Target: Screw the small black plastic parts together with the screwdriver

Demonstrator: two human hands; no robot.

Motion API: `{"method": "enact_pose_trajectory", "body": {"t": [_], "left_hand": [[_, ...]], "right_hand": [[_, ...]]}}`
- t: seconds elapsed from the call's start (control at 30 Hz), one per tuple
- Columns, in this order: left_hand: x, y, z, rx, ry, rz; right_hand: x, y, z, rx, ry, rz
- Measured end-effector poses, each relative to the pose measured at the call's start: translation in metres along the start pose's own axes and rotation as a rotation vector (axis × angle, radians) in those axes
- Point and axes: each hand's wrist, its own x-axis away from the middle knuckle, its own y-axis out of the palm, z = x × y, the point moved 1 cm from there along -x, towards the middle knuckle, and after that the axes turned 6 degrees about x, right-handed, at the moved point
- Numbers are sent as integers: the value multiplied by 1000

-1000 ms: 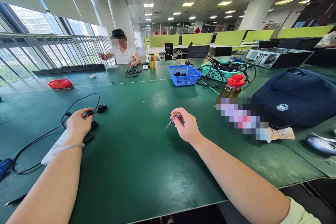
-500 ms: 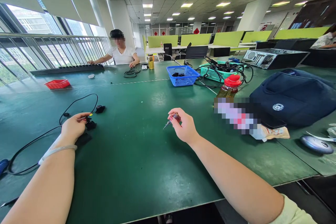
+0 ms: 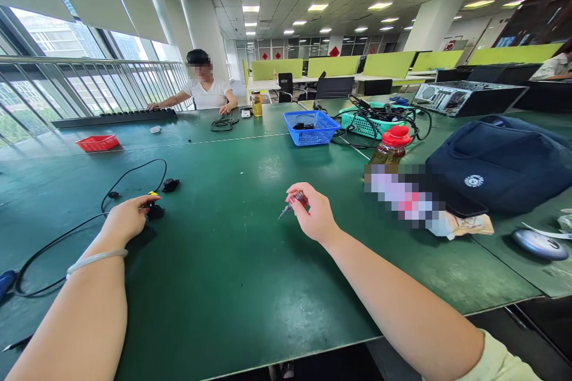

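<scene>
On the left of the green table, my left hand point(image 3: 127, 217) reaches into a cluster of small black parts point(image 3: 155, 212), fingers bent and closed together. A small yellow piece point(image 3: 154, 193) shows just past the index finger; what lies under the fingertips is hidden. A black cable point(image 3: 67, 233) loops around this spot, and another small black part point(image 3: 170, 185) lies just beyond. Over the middle of the table, my right hand point(image 3: 315, 214) grips a small screwdriver point(image 3: 285, 211), its thin metal tip pointing down and left.
Ahead stand a red tray point(image 3: 97, 143), a blue basket point(image 3: 311, 130) and a green basket point(image 3: 369, 122) of cables. At right are a red-lidded bottle point(image 3: 391, 146), a dark blue bag point(image 3: 500, 164) and a computer mouse point(image 3: 539, 245). A person point(image 3: 208, 92) sits across the table.
My left hand has shifted slightly, its index finger now reaching further over the black parts, and more of the yellow piece shows. My right hand and the screwdriver have barely moved.
</scene>
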Motion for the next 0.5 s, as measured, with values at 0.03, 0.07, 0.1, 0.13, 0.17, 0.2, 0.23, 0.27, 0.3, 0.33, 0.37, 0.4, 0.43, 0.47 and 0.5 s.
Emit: {"method": "enact_pose_trajectory", "body": {"t": [0.03, 0.07, 0.1, 0.13, 0.17, 0.2, 0.23, 0.27, 0.3, 0.33, 0.37, 0.4, 0.43, 0.47, 0.5], "left_hand": [[1, -1, 0, -13, -6, -8], [1, -1, 1, -21, -2, -13], [1, -2, 2, -27, 1, -20], [1, -2, 3, -31, 1, -29], [1, -3, 3, -34, -3, -38], [1, -3, 4, -35, -8, -48], [1, -3, 4, -34, -15, -57], [0, -3, 3, -29, -17, -65], [0, -3, 2, -21, -15, -68], [-1, -2, 1, -11, -11, -67], [-1, -1, 0, -3, -9, -64], [-2, 0, -1, 3, -4, -59], [-2, 1, -2, 9, 3, -48], [-3, 3, -3, 18, 22, -26], [-3, 3, -3, 29, 49, 9]], "right_hand": [[0, 0, 0, 0, 0, -1], [0, 0, 0, -1, -1, -1], [0, 0, 0, -2, -1, -1], [0, 0, 0, -2, -1, -2], [0, 0, 0, -4, -2, -2], [0, 0, 0, -5, -4, -1], [0, 0, 0, -8, -5, -1], [0, 0, 0, -10, -7, -2], [0, -1, 0, -10, -8, -4], [0, -1, 0, -9, -7, -5], [0, 0, 0, -8, -6, -6], [0, 0, 1, -6, -4, -7], [0, 0, 1, -4, -3, -6], [0, 0, 2, -1, -2, -5], [0, 0, 2, 1, 0, -3]]}}
